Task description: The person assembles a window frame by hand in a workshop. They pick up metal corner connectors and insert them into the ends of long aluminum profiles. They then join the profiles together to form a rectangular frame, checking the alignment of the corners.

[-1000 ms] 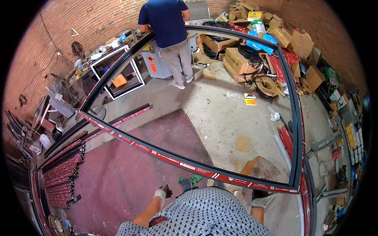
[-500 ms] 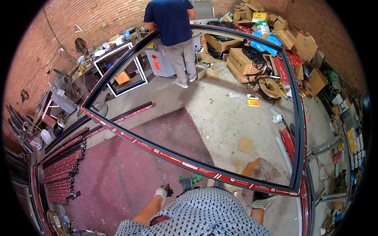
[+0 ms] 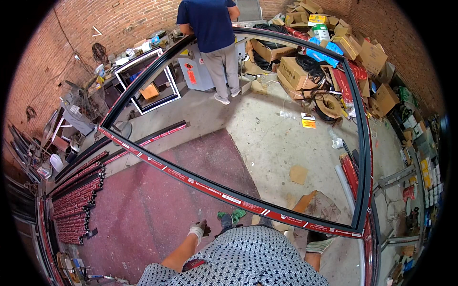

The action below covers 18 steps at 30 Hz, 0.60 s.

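Observation:
A large dark window frame (image 3: 210,189) with red printed film along its near side spans the view in front of me, raised above the floor. My right hand (image 3: 317,241), in a dark-palmed glove with a white cuff, is at the frame's near side close to the right corner. It appears closed on the frame, though the profile partly hides its fingers. Away from the frame, my left hand (image 3: 200,230) hangs low on the left in a similar glove. Its fingers are loosely apart with nothing visible in them.
A person in a dark blue shirt (image 3: 210,24) stands at the far side by a grey cabinet (image 3: 196,74). Red-wrapped profiles (image 3: 78,205) lie stacked at left. Cardboard boxes (image 3: 293,74) and coils crowd the far right. A white-edged frame (image 3: 160,106) leans at far left.
The room and the frame's left corner sit slightly farther right in view. Both hands stay almost where they were, and the person at the far side remains standing there.

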Each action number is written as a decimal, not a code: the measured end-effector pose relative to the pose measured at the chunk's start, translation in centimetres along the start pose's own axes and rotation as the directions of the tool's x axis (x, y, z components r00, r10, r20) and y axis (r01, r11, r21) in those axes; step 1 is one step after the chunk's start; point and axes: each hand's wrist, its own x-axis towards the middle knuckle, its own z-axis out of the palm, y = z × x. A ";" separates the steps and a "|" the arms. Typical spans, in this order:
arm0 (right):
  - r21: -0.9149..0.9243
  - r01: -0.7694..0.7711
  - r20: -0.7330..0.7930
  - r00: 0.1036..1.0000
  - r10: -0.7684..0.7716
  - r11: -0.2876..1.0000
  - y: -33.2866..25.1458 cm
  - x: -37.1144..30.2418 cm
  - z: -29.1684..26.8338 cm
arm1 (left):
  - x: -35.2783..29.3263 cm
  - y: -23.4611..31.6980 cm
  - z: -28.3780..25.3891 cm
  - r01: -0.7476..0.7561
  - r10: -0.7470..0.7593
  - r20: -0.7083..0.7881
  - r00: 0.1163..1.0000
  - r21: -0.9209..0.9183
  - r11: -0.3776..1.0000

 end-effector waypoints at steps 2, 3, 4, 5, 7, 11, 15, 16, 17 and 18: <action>-0.003 0.005 0.013 1.000 -0.005 1.000 -0.1 0.0 -0.1 | 0.2 0.1 0.1 0.012 -0.011 -0.016 1.000 0.010 1.000; -0.001 0.005 0.017 1.000 -0.005 1.000 -0.1 0.0 -0.2 | 0.2 0.1 0.1 0.017 -0.017 -0.025 1.000 0.013 1.000; -0.006 0.005 0.024 1.000 -0.005 1.000 0.0 0.0 -0.2 | 0.5 0.0 0.0 0.029 -0.029 -0.016 0.999 0.013 0.999; -0.005 0.005 0.030 1.000 -0.005 1.000 0.0 0.0 -0.2 | 0.8 0.0 -0.1 0.042 -0.042 -0.007 0.999 0.014 0.999; -0.004 0.008 0.040 0.999 -0.008 1.000 0.1 0.0 -0.3 | 1.3 -0.1 -0.2 0.050 -0.050 -0.008 0.999 0.012 0.999; -0.006 0.004 0.069 0.998 -0.003 1.000 0.2 0.0 -0.5 | 1.1 -0.2 -0.1 0.029 -0.028 -0.027 0.999 0.024 0.999; -0.008 -0.015 0.018 1.000 0.015 1.000 0.0 -0.4 0.2 | -0.4 0.3 0.3 0.014 -0.013 -0.022 1.000 0.066 0.998; -0.013 -0.016 -0.009 1.000 0.016 1.000 0.0 -0.6 0.6 | -0.7 0.3 0.3 0.014 -0.012 -0.022 1.000 0.070 0.997; -0.005 -0.008 -0.080 0.997 0.008 1.000 0.0 -0.8 1.1 | -0.9 0.4 0.2 0.013 -0.012 -0.023 1.000 0.073 0.997; 0.003 -0.001 -0.150 0.989 0.002 1.000 0.2 -1.2 2.1 | -1.0 0.4 0.2 0.012 -0.010 -0.023 1.000 0.076 0.997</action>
